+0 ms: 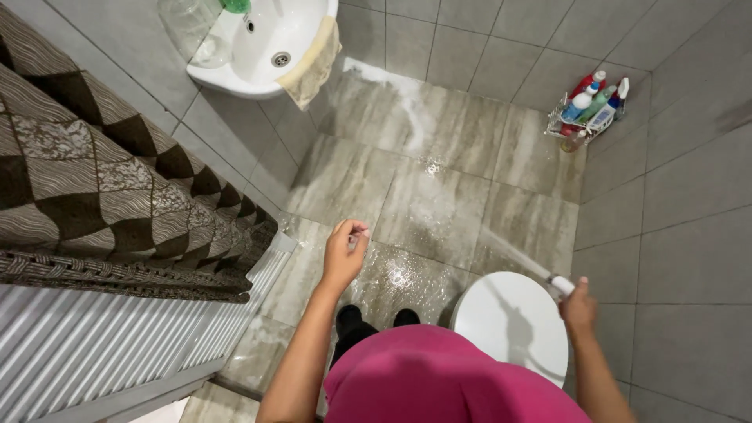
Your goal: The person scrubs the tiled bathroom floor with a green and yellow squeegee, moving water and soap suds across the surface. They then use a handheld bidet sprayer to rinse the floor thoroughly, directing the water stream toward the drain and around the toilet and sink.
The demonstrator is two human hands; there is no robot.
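Observation:
My right hand (580, 307) grips a white spray nozzle (559, 285) beside the closed white toilet lid (511, 321). A thin jet of water (513, 253) leaves the nozzle and runs up and left across the wet tiled floor (439, 196), which shows foam and splashes. My left hand (345, 252) hangs in the air over the floor with its fingers loosely curled and nothing in it. Below, I see my pink top and dark shoes (374, 319).
A white washbasin (266, 47) with a beige cloth (313, 66) over its rim hangs at the upper left. A wire rack of cleaning bottles (589, 110) stands in the far right corner. A patterned brown curtain (110, 188) and ribbed white panel (117, 345) fill the left.

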